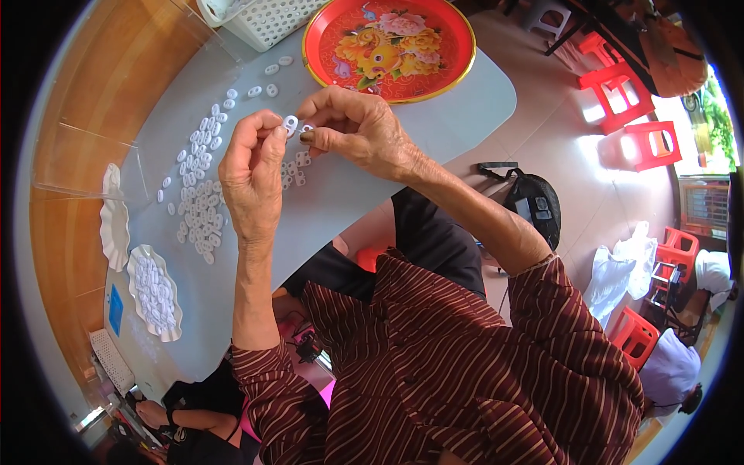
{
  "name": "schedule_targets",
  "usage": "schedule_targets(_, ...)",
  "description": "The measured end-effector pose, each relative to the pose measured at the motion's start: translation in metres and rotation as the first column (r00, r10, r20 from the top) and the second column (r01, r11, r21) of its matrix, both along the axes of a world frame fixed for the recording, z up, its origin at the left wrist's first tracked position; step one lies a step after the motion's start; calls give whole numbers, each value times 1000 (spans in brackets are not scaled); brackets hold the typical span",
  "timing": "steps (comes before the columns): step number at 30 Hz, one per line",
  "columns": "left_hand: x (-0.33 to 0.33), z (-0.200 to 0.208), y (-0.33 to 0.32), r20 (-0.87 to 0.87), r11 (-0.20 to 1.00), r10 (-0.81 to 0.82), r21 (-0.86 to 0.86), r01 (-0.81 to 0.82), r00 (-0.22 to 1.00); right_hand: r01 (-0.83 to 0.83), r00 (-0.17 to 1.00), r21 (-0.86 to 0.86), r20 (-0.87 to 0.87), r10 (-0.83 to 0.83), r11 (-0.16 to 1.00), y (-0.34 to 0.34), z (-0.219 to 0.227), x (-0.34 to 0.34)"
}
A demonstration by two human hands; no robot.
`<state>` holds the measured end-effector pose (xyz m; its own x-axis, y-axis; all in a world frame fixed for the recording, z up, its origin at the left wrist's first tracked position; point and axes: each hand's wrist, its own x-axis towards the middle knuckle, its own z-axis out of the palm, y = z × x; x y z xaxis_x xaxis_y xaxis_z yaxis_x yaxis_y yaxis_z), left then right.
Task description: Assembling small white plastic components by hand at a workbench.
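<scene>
- The striped shirt [434,349] lies nearest the camera, its sleeves running up to both forearms.
- The left hand [254,170] has its thumb and forefinger pinched together on a white oval piece [291,124], raised in front of the counter [480,105]; its other fingers curl in.
- The right hand [364,136] is nearly closed too, thumb and fingertips on a small white piece [307,129], mostly hidden, so its shape cannot be told.
- The oval piece sits just left of the right fingertips, its long axis near upright in view; a narrow gap, if any, parts the two pieces. Both hands are about equally near.
- Below the hands, toward the counter's near edge, lies a small patch of flat white pieces [300,164].
- Left of the left hand spread loose oval pieces [203,139], with a heap of pieces [203,213] below.
- Near the counter's left end stands a scalloped dish [177,319] full of white pieces.
- Beyond the right hand, a red tray [324,66] rests toward the counter's rounded right corner.
</scene>
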<state>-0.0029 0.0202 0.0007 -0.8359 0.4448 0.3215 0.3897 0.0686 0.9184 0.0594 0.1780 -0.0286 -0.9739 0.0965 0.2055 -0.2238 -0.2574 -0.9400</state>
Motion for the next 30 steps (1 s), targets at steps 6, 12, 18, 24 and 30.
schedule_targets(6,0,6,2,-109,996,2,-87,-11,994,18,1000,44,-23,-17,999,1,-1,0)
schedule_targets(12,4,9,4,-139,984,-43,-176,18,989,17,1000,63,-6,-17,998,1,1,0)
schedule_targets(18,3,8,0,-61,982,-14,-188,2,998,35,999,29,-39,-33,999,1,0,0)
schedule_targets(24,11,4,7,24,978,-72,-193,75,997,-9,999,4,-31,9,1000,-1,1,0)
schedule_targets(30,6,4,4,32,973,-44,-224,50,999,74,994,298,-101,-45,952,-4,7,3)
